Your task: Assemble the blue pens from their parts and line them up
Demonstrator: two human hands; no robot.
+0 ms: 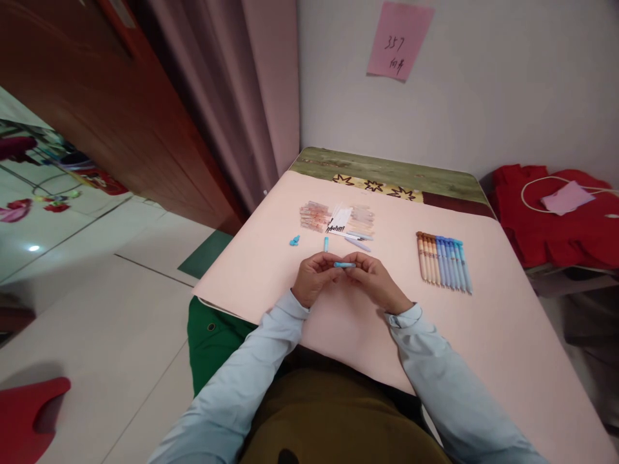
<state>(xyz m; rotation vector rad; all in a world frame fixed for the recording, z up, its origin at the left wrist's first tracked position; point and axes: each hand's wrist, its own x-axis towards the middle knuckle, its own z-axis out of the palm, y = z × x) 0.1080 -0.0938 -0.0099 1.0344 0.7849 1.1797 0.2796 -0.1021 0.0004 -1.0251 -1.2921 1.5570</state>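
Note:
My left hand (314,277) and my right hand (376,278) meet above the near part of the table, both closed on a short light-blue pen barrel (344,265). It lies sideways between the fingertips of the two hands. Just beyond my left fingers lies another light-blue barrel piece (325,244). Small blue caps (294,240) sit in a little heap to the left. Farther back are a group of brownish clear pen parts (314,216), white refills with dark ends (341,219) and pale barrels (362,219). A few loose pale-blue pen parts (358,244) lie in front of these.
A row of pens (443,263), brown to blue, lies on the right of the pink-covered table (483,361). Red cloth (512,212) with a cable is beyond the right edge. A wooden door (145,96) and a curtain (232,84) stand to the left.

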